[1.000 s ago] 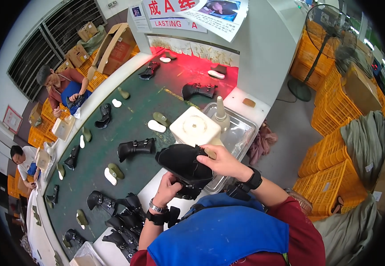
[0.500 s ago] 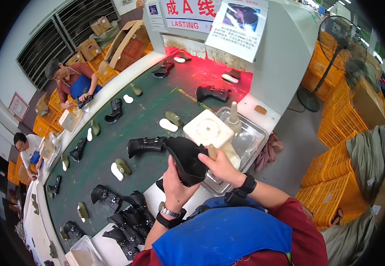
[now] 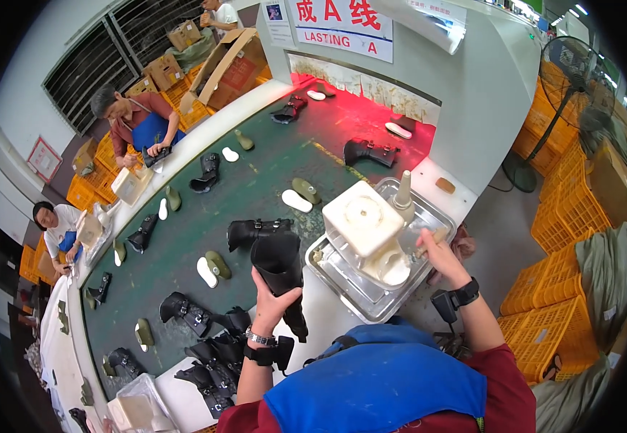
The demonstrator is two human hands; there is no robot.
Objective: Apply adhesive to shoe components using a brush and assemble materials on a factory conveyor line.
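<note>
My left hand (image 3: 270, 302) is wrapped round a black boot upper (image 3: 279, 263), held upright with its wide opening facing up. Over the right side of a metal tray (image 3: 371, 312), my right hand (image 3: 441, 257) is closed on a wooden-handled brush (image 3: 440, 235); its tip is not clear. That hand is beside a cream plastic glue pot (image 3: 360, 216) with a round mouth low on its near side. A cream bottle with a cone-shaped nozzle (image 3: 404, 193) stands behind the pot. Another black buckled boot upper (image 3: 255, 234) lies just beyond the held one.
The green conveyor belt (image 3: 255, 187) carries boot uppers, olive shoe lasts (image 3: 306, 190) and white insoles (image 3: 297, 201). Several boot uppers (image 3: 216, 364) are heaped to my left. Two co-workers (image 3: 136, 126) work across the belt. Orange crates (image 3: 544, 339) stand at right, near a fan (image 3: 569, 86).
My right hand has moved right with the brush, from the boot's opening to beside the glue pot. My left hand still holds the boot upper, now more upright. The whole view has shifted.
</note>
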